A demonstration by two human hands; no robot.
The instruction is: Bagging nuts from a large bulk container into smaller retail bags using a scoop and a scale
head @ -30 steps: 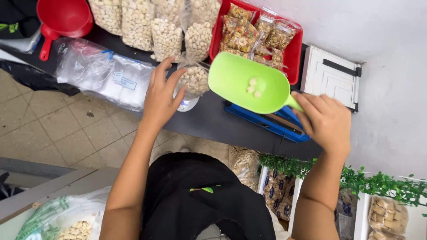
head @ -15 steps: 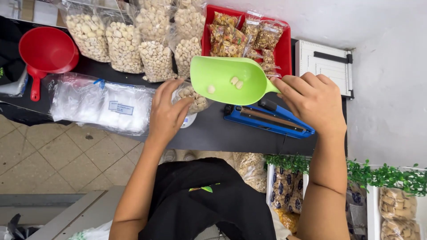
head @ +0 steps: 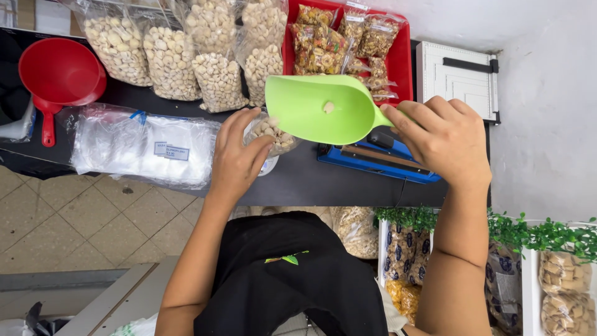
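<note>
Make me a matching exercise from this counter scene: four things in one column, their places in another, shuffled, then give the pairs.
Things:
1. green scoop
2. red funnel
3. small bag of nuts
4. blue sealer

Places:
A. under the left hand, on the black counter
B. far left of the counter
C. held in the right hand
D. on the counter below the scoop and right hand

Pairs: 1-C, 2-B, 3-A, 4-D

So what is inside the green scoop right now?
The green scoop, held by the right hand, shows one pale nut piece on its inner surface. The left hand grips a small clear bag of nuts beneath; its base is hidden.
</note>
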